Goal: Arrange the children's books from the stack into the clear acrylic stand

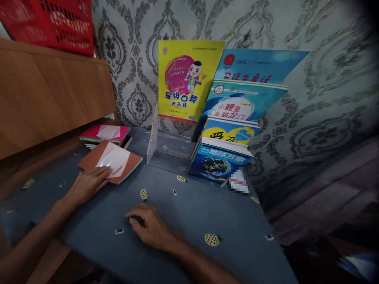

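My left hand [92, 182] lies with its fingers stretched over the near left edge of a brown-covered book [85, 157], which has a pale label. Its fingertips rest on the cover without wrapping round it. Close behind that book is a small pile topped by a pink book [89, 133]. My right hand [149, 227] rests on the dark blue-grey tabletop [166, 213], fingers loosely curved, a gap between thumb and forefinger, and nothing visible in it. Beyond the hands stands a clear stepped book rack [151, 138], with a yellow workbook [204, 59] upright at its back left.
On the rack's right side, several books stand in tiers, with a blue earth book [198, 167] in front. A wooden cabinet [56, 90] borders the table on the left, carrying a red plastic basket [38, 19]. Patterned wallpaper [133, 51] covers the wall behind.
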Demonstrator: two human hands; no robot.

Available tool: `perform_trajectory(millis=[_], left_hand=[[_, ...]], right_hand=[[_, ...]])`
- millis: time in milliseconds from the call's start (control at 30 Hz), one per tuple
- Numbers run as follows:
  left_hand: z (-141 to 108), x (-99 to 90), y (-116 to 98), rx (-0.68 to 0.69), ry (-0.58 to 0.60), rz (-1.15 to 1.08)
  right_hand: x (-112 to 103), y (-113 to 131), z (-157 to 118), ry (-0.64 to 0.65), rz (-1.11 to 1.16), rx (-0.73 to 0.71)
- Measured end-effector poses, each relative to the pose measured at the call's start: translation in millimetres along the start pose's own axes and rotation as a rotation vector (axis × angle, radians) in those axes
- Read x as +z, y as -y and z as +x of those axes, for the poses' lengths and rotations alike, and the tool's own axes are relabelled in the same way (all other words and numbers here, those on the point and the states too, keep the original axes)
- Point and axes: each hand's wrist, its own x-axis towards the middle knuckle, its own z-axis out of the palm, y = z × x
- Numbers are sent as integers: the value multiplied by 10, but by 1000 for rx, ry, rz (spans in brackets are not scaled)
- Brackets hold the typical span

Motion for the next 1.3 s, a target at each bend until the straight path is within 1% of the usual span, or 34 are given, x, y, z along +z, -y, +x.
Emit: perform_trajectory(millis=[67, 133, 200, 267, 333, 400, 467, 500, 567, 667, 767, 833, 1033, 1167, 1233, 1300], left_hand=[[-64, 41, -33, 38, 42, -47], [-72, 65, -17, 49, 68, -105], [-12, 68, 57, 3, 34, -132], [103, 63, 178, -102, -46, -111], [238, 62, 315, -247, -106, -71], [348, 74, 433, -397, -81, -100], [399, 97, 514, -465, -22, -175], [399, 111, 540, -467, -2, -207], [356, 139, 568, -449, -7, -234], [244, 175, 562, -390, -1, -237], [155, 200, 509, -335, 65, -200], [124, 213, 459, -314, 84, -172], [97, 232, 268, -253, 33, -149], [94, 226, 19, -169, 34, -185], [99, 217, -147, -130, 39, -189], [109, 208, -322, -105, 48, -169]], right_hand=[[0, -5, 2, -1, 8, -4], [1, -9, 2, 4, 13, 1], [3, -11, 2, 7, 13, 14], [6, -10, 1, 9, 9, 23], [11, -6, 1, 8, -4, 30], [14, -1, 2, -1, -20, 44], [13, 5, 1, -11, -30, 49], [10, 8, 0, -13, -30, 50], [0, 17, -1, -9, -29, 53], [-21, 34, -2, -1, -31, 78], [-34, 50, 1, -8, -29, 80], [-28, 52, 1, -20, -29, 58], [29, 6, -44, -69, -107, -55], [-21, -3, -99, -120, -165, -150], [-96, 1, -131, -134, -212, -194], [-192, -4, -170, -138, -272, -205]])
